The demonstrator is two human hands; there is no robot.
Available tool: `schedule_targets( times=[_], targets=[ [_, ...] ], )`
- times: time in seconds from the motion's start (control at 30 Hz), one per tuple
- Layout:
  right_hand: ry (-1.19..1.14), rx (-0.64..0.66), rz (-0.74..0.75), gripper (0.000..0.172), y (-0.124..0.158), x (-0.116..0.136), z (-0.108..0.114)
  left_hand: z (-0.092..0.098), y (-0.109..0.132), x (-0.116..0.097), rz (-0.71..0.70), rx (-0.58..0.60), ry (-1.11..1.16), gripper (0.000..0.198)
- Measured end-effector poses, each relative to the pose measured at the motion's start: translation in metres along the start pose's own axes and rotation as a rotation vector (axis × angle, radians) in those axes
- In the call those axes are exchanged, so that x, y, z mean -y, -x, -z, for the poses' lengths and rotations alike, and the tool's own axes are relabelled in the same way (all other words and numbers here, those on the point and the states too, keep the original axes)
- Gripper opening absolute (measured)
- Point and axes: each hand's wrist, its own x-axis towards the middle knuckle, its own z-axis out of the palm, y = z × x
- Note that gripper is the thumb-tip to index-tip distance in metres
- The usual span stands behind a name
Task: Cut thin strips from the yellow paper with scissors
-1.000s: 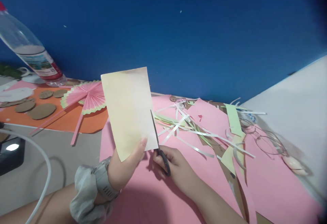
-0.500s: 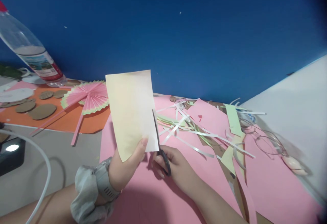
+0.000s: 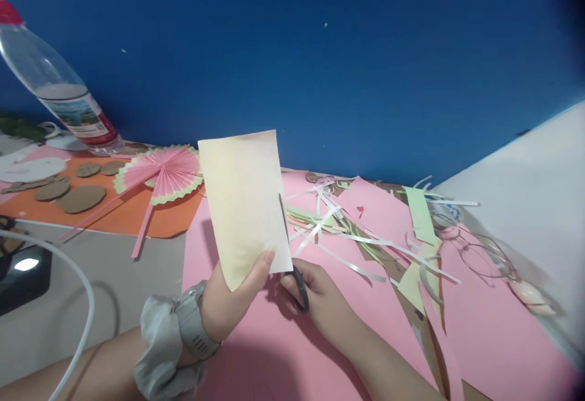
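Note:
My left hand (image 3: pixel 240 291) grips a pale yellow sheet of paper (image 3: pixel 242 200) by its lower edge, thumb on the near face. The sheet stands up, facing me, above the pink paper (image 3: pixel 260 346) on the table. My right hand (image 3: pixel 315 294) is closed round the handles of black scissors (image 3: pixel 301 291). One dark blade shows over the sheet's right side, pointing up along its edge; the other blade is hidden behind the paper. A wristwatch (image 3: pixel 196 322) and a grey scrunchie (image 3: pixel 159 343) are on my left wrist.
White and green paper strips (image 3: pixel 320 224) lie tangled at right, with eyeglasses (image 3: pixel 484 258) beyond. Left are a pink folded fan (image 3: pixel 171 172), cardboard discs (image 3: pixel 82 198) on orange paper (image 3: pixel 169 224), a bottle (image 3: pixel 68 93) and a white cable (image 3: pixel 86 303). A blue wall (image 3: pixel 320 84) rises behind.
The whole view has shifted slightly, so things appear a little further right. Both hands still hold the paper and the scissors, and the blade stays at the sheet's right edge.

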Motion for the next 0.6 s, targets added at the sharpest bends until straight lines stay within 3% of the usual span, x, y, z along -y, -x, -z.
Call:
schedule_targets(
  times=[0.37, 0.6],
  targets=[
    [0.049, -0.048, -0.02, 0.043, 0.0016, 0.0091, -0.0051, -0.0006, -0.0008, -0.0008, 0.031, 0.001, 0.007, 0.028],
    [0.056, -0.056, -0.001, 0.045, 0.0008, 0.0073, -0.0038, 0.0002, -0.0017, -0.0012, -0.056, 0.004, -0.019, 0.027]
  ],
)
